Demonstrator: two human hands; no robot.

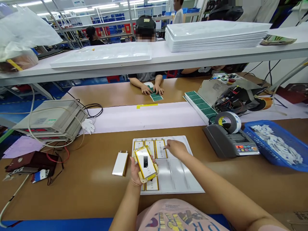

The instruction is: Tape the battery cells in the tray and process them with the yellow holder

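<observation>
The left hand (135, 171) grips a yellow-edged battery pack (145, 162) over the white tray (183, 175). The right hand (176, 148) reaches across the upper row; from where I stand, I can't tell whether its fingers hold anything. Similar packs (160, 149) occupy the tray's left part; slots further right remain unfilled. Another pale pack (120, 164) lies beside the tray.

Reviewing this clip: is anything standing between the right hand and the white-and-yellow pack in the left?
Nothing visible does. The right hand is over the tray, by a far-row pack lying low; the held pack in the left hand is unobstructed from that side.
</observation>
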